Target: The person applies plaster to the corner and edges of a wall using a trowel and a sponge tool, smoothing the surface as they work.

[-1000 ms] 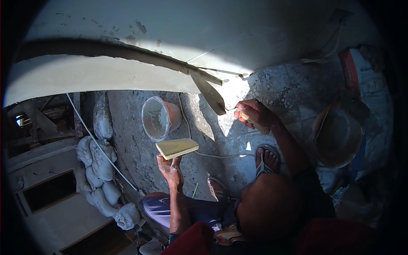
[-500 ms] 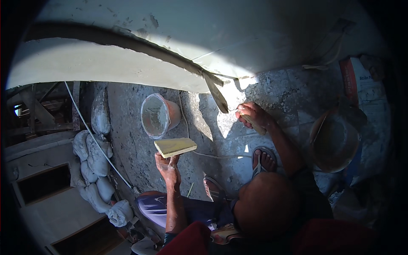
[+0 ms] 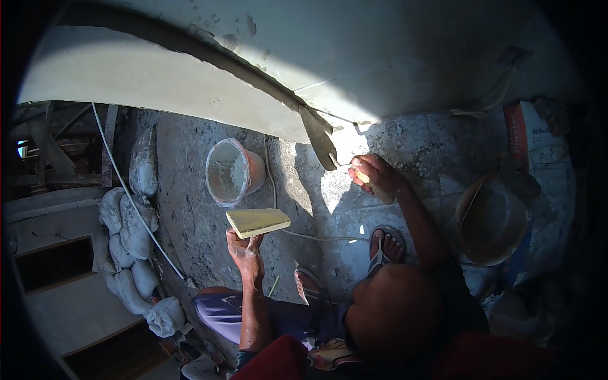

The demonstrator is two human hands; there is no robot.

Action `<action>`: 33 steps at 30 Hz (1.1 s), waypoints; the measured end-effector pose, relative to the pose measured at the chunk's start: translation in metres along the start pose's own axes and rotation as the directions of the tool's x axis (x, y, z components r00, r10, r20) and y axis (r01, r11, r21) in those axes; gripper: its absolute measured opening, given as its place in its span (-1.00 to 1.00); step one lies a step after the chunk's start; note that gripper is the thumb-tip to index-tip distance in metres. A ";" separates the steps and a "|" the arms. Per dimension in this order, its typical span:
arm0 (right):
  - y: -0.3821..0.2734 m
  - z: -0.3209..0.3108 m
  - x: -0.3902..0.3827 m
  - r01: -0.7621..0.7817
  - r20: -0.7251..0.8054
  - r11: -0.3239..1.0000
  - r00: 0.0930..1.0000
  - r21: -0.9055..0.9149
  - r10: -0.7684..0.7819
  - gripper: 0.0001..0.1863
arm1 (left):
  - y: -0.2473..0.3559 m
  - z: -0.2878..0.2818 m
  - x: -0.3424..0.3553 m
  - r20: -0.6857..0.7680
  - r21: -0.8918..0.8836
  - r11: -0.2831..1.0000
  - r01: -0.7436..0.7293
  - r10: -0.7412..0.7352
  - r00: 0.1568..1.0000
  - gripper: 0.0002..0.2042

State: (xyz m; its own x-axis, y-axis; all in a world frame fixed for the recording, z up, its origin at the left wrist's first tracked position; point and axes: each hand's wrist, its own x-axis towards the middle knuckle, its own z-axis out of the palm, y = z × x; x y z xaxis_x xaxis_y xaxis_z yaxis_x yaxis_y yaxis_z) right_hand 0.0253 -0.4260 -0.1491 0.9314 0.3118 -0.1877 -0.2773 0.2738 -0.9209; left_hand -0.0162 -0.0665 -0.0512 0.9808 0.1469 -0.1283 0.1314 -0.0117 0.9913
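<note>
My left hand (image 3: 246,256) holds a flat, pale yellow rectangular board (image 3: 258,221) from beneath, below a plaster-smeared pinkish bucket (image 3: 229,172) with grey mix inside. My right hand (image 3: 373,177) grips the pale handle of a trowel. Its long flat blade (image 3: 318,139) slants up to the dark edge where the white ledge (image 3: 164,69) meets the dark strip along the wall (image 3: 399,44); exact contact is hard to tell. Sunlight falls on the rubble-strewn floor around the blade.
Several white sacks (image 3: 136,231) line the left side beside a pale pipe (image 3: 136,209) and wooden framing (image 3: 57,152). At the right are a round basin (image 3: 491,225) and printed bags (image 3: 548,187). A cable (image 3: 323,237) crosses the floor near my sandalled feet (image 3: 386,247).
The view has rotated slightly, so bucket and sacks sit further left and the right-side bag lower. The trowel blade has tilted slightly at the ledge edge; both hands keep their grips.
</note>
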 end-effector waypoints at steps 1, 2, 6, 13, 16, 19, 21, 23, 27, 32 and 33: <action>0.008 -0.005 0.000 -0.027 -0.001 0.999 1.000 0.034 0.027 -0.59 | -0.001 -0.001 -0.002 0.005 0.010 1.000 0.001 -0.001 1.000 -0.64; 0.016 -0.011 -0.001 -0.054 -0.003 0.996 0.999 0.067 0.055 -0.61 | -0.003 -0.001 -0.003 0.003 0.000 1.000 0.001 -0.001 1.000 -0.64; 0.017 -0.006 -0.006 -0.100 -0.015 0.995 0.995 0.019 0.100 -0.62 | -0.008 -0.012 -0.002 0.029 0.024 0.999 -0.041 0.041 0.999 -0.68; -0.009 -0.011 -0.008 -0.076 0.001 0.992 0.997 0.096 0.076 -0.60 | -0.003 -0.010 -0.003 -0.040 -0.038 0.999 0.017 -0.018 0.999 -0.65; 0.004 -0.022 0.008 -0.049 0.043 0.999 0.998 0.020 0.048 -0.60 | -0.001 -0.001 -0.005 -0.031 -0.003 1.000 0.015 -0.015 0.999 -0.65; 0.021 -0.018 0.010 -0.092 0.059 0.995 0.994 0.034 0.090 -0.59 | -0.001 -0.006 -0.003 -0.030 0.010 1.000 0.001 0.000 1.000 -0.65; 0.028 -0.015 0.002 -0.163 -0.026 0.983 0.986 0.088 0.166 -0.61 | 0.004 -0.006 -0.006 -0.049 0.016 1.000 0.000 0.000 0.999 -0.65; 0.031 -0.011 -0.008 -0.198 -0.005 0.972 0.980 0.130 0.200 -0.63 | 0.003 -0.006 -0.007 -0.059 0.061 0.998 0.006 -0.002 0.998 -0.66; 0.007 0.020 -0.020 -0.214 0.052 0.913 0.977 0.347 0.209 -0.66 | 0.002 -0.004 -0.006 -0.034 -0.004 1.000 -0.007 0.006 0.999 -0.66; -0.026 0.041 -0.023 -0.142 0.090 0.924 0.989 0.356 0.117 -0.60 | 0.004 -0.001 -0.006 -0.043 0.007 1.000 -0.006 0.006 0.999 -0.65; -0.043 0.038 -0.028 -0.104 0.096 0.952 0.992 0.289 0.079 -0.59 | 0.002 0.003 -0.005 -0.032 -0.004 1.000 -0.006 0.006 0.999 -0.65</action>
State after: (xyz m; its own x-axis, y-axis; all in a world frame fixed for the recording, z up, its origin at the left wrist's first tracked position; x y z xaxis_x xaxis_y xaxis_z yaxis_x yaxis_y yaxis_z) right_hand 0.0018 -0.4120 -0.0916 0.8796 0.4185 -0.2261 -0.4286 0.4911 -0.7584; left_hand -0.0200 -0.0704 -0.0484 0.9765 0.1781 -0.1213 0.1249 -0.0089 0.9921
